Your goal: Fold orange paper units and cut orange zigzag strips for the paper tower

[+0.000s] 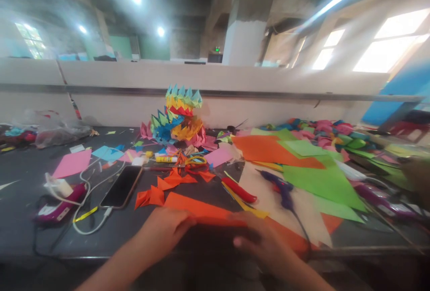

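Observation:
A folded strip of orange paper [201,209] lies at the table's near edge, between my two hands. My left hand [171,226] is closed on its left end, thumb and fingers pressed together. Over the right end rests my right hand [257,230], somewhat blurred, with fingers stretched across the paper and the thumb held apart below. Just beyond the strip are small folded orange paper pieces [173,180]. A red-handled cutter [240,188] lies past my right hand, beside a dark glue gun [284,188].
A smartphone [122,187] with a white cable lies left, near a purple power strip [62,203]. Behind stands a multicoloured folded-paper model [181,118]. Orange sheets [268,147] and green sheets [322,181] spread right. A glue stick [166,159] lies mid-table; a low partition [235,108] closes the back.

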Demonstrator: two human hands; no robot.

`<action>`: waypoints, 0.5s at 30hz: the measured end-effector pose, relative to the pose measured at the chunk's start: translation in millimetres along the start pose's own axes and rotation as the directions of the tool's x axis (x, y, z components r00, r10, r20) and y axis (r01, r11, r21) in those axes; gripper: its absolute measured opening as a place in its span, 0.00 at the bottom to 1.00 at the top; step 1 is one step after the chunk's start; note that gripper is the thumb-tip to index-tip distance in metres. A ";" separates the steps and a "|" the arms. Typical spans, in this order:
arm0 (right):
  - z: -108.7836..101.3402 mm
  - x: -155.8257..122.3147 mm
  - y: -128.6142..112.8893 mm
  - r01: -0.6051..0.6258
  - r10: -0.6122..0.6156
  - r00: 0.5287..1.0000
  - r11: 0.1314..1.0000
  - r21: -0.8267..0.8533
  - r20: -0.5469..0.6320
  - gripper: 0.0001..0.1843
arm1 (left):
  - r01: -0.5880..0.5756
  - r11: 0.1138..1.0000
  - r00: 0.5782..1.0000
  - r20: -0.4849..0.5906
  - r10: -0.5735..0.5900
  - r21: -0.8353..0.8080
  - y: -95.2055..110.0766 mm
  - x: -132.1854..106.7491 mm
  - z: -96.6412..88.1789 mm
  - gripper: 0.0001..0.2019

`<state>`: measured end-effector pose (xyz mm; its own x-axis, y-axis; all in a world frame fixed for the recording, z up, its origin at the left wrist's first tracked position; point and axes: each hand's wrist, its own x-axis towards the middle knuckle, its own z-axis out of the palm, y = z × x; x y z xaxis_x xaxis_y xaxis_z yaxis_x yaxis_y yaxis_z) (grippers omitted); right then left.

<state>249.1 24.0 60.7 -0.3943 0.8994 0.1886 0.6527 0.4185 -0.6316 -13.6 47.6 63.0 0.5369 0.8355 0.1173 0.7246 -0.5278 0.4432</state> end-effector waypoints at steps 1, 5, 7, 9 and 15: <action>0.9 4.3 -5.7 -0.047 0.049 0.994 0.998 0.029 -0.093 0.24 | 0.019 1.000 1.000 0.015 -0.019 -0.002 3.8 2.8 -7.4 0.17; -3.9 22.7 -24.7 -0.129 0.160 0.954 0.983 0.134 -0.253 0.27 | 0.112 0.988 0.992 0.072 -0.105 -0.102 11.8 7.0 -31.8 0.17; -8.9 28.4 -29.2 -0.136 0.196 0.946 0.963 0.231 -0.257 0.26 | 0.140 0.971 0.984 0.134 -0.115 -0.193 10.4 5.6 -40.9 0.13; -13.2 30.9 -30.5 -0.147 0.225 0.950 0.935 0.322 -0.218 0.26 | 0.176 0.956 0.974 0.183 -0.134 -0.236 6.2 3.4 -47.8 0.12; -18.0 29.5 -30.6 -0.207 0.294 0.945 0.876 0.436 -0.144 0.24 | 0.260 0.921 0.949 0.254 -0.188 -0.291 -4.8 -0.4 -57.8 0.16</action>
<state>229.1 40.0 99.2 -0.0876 0.9911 0.1003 0.3714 0.1259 -0.9199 -42.3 58.6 112.2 0.4831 0.8530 -0.1974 0.6810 -0.2244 0.6970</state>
